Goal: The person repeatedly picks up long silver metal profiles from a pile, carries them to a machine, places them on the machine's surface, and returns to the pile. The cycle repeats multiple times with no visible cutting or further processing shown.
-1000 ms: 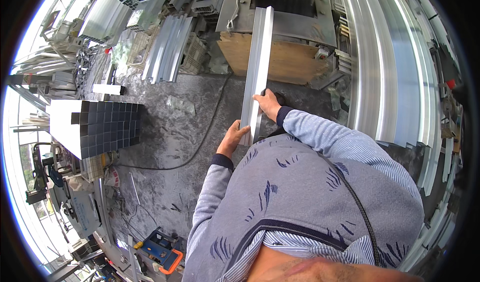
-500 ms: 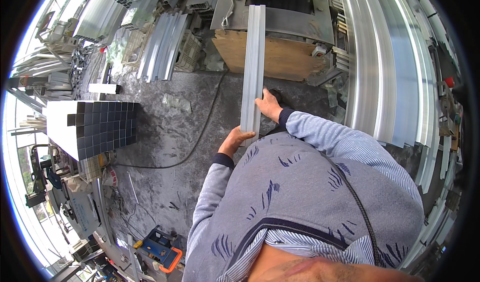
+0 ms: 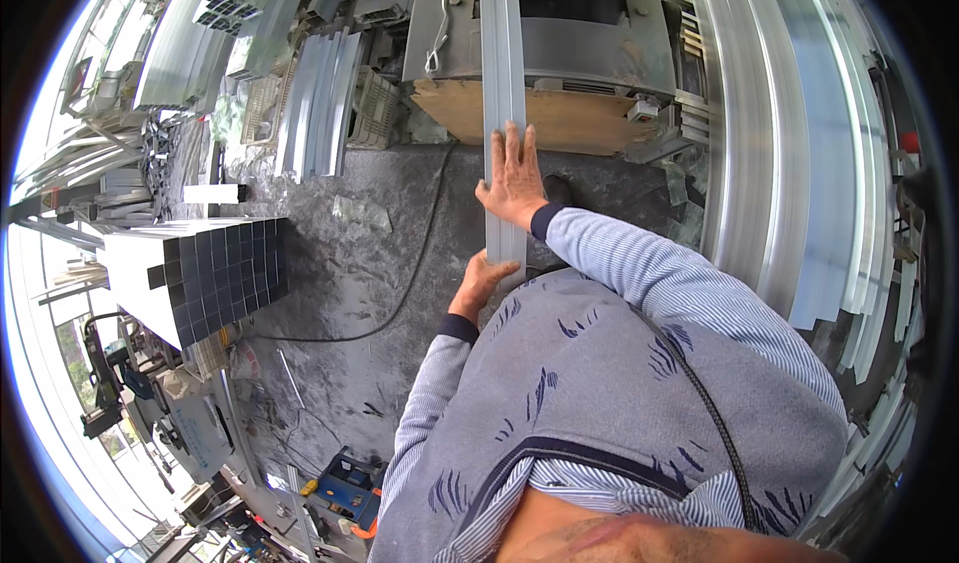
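Note:
A long silver metal profile [image 3: 503,73], ribbed along its length, runs away from my body, its far end over a dark metal machine [image 3: 579,48]. My left hand [image 3: 483,281] grips the near end, thumb on top and fingers underneath. My right hand [image 3: 513,183] lies spread on the upper face farther along, fingers stretched out and pointing away from me. Below the machine's front edge is a worn wooden panel [image 3: 569,123].
Long metal profiles [image 3: 751,143] are stacked at the right. To the left stands a bundle of square tubes [image 3: 230,268] with dark ends. A black cable [image 3: 415,253] crosses the stained floor [image 3: 350,273]. At lower left lies a blue toolbox [image 3: 345,488].
My right hand has gone from gripping the profile's right edge to lying spread on its top. The left hand keeps its hold at the near end. The view has shifted slightly.

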Action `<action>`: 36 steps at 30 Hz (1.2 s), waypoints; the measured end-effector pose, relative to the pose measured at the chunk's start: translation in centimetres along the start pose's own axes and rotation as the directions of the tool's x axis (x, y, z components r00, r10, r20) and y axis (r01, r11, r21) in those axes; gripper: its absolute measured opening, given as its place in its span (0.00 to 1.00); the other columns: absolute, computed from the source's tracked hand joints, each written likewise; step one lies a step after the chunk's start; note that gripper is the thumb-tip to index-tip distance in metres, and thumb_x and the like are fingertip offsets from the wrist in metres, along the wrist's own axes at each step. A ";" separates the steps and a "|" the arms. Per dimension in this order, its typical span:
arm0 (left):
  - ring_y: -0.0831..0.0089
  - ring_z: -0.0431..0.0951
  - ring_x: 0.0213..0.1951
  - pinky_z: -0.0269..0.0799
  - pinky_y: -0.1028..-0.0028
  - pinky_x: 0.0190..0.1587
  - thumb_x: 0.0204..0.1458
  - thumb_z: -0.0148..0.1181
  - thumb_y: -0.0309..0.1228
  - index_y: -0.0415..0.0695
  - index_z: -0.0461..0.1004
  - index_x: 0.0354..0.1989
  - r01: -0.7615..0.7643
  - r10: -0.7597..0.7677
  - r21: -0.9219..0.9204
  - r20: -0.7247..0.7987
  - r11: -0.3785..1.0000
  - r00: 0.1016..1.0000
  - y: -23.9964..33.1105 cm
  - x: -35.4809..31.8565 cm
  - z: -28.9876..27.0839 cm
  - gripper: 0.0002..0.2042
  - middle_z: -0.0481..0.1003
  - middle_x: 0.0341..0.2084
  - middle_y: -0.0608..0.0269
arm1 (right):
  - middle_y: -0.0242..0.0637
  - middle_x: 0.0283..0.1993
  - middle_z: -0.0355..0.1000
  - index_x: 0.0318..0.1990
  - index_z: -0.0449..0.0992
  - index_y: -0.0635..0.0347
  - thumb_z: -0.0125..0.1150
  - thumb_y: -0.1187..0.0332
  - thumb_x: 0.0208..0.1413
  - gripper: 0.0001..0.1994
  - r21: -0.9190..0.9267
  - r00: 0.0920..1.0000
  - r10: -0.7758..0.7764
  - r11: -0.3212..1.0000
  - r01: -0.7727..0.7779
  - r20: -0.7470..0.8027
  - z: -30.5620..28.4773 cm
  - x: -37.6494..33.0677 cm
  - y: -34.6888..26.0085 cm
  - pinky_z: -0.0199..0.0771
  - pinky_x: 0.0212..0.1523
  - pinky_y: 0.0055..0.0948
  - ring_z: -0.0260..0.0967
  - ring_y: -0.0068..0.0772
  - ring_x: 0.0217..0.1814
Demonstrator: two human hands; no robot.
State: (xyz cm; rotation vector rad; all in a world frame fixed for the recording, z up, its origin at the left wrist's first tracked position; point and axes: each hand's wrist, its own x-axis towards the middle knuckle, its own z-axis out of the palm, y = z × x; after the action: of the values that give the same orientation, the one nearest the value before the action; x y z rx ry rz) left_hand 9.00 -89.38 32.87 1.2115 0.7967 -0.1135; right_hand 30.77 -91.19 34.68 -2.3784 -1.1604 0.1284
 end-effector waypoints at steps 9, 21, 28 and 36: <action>0.72 0.85 0.44 0.82 0.68 0.48 0.58 0.80 0.35 0.39 0.84 0.57 0.012 -0.012 0.051 0.000 0.999 1.000 15.7 17.4 -1.2 0.22 0.87 0.46 0.63 | 0.59 0.84 0.45 0.80 0.58 0.70 0.72 0.50 0.54 0.51 0.006 0.989 0.043 0.999 -0.043 -0.145 -1.8 21.9 7.4 0.50 0.85 0.67 0.37 0.85 0.86; 0.69 0.84 0.52 0.78 0.65 0.56 0.58 0.82 0.37 0.38 0.80 0.63 0.038 -0.034 0.090 -0.040 0.995 0.999 29.9 31.5 -1.2 0.27 0.85 0.52 0.59 | 0.58 0.84 0.54 0.78 0.65 0.66 0.66 0.45 0.59 0.45 -0.204 0.975 0.053 0.974 -0.098 -0.216 -2.7 40.8 13.7 0.48 0.86 0.55 0.44 0.64 0.89; 0.72 0.85 0.45 0.82 0.67 0.50 0.58 0.81 0.35 0.38 0.83 0.61 -0.038 0.039 0.055 -0.023 0.998 0.999 21.4 25.9 -2.7 0.25 0.87 0.48 0.63 | 0.61 0.82 0.54 0.76 0.67 0.69 0.69 0.53 0.54 0.44 -0.067 0.962 -0.025 0.998 0.007 -0.272 -1.5 32.1 9.8 0.55 0.84 0.59 0.45 0.71 0.87; 0.73 0.85 0.46 0.82 0.67 0.49 0.58 0.83 0.40 0.39 0.83 0.60 -0.029 0.029 0.026 -0.006 0.999 1.000 11.5 16.4 -2.5 0.26 0.86 0.48 0.63 | 0.60 0.85 0.47 0.79 0.63 0.68 0.69 0.53 0.57 0.45 -0.030 0.992 0.036 0.999 -0.040 -0.121 -1.0 19.5 5.3 0.47 0.87 0.60 0.37 0.69 0.91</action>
State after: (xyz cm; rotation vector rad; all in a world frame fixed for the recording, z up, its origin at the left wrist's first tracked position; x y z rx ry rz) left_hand 25.26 -77.49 31.79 1.2479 0.7847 -0.0962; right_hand 47.27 -79.46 35.50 -2.4011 -1.0691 -0.0206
